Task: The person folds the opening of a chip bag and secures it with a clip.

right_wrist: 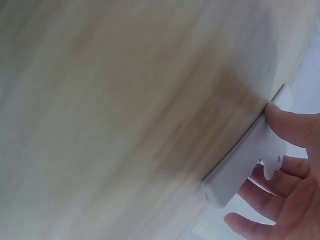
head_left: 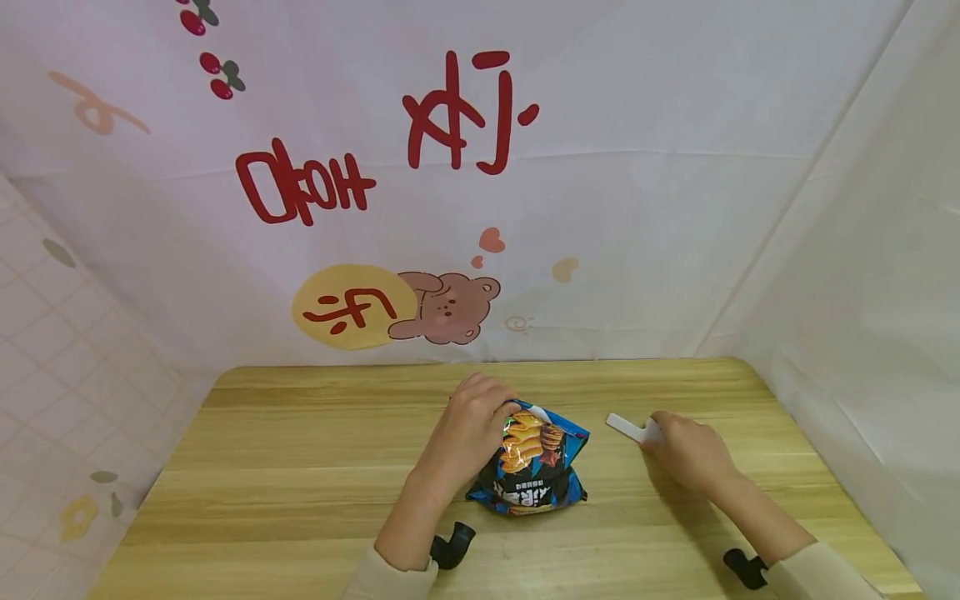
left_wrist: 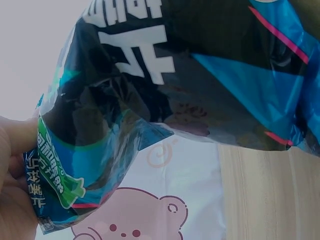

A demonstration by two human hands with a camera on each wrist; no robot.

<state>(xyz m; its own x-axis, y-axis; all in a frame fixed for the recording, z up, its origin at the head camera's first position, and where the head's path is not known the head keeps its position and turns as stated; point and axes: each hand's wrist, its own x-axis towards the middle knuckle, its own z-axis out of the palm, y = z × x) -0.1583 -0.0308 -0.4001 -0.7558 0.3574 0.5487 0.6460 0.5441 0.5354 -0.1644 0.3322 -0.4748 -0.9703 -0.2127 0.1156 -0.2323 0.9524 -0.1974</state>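
Note:
A blue and black bag of potato chips (head_left: 534, 467) stands on the wooden table, printed with yellow chips. My left hand (head_left: 474, 421) grips the upper left edge of it. In the left wrist view the crinkled bag (left_wrist: 200, 100) fills most of the picture, and thumb and fingers pinch its sealed edge at the left. To the right of the bag, my right hand (head_left: 692, 450) holds a long white bag clip (head_left: 626, 427). The right wrist view has the thumb on one side of the clip (right_wrist: 245, 157), which bears a small tab, with fingers behind it.
The wooden table (head_left: 300, 467) ends at a white cloth backdrop (head_left: 637, 250) with red characters and a bear print. White cloth also hangs at both sides. Black curved pieces (head_left: 453, 546) show beside each wrist.

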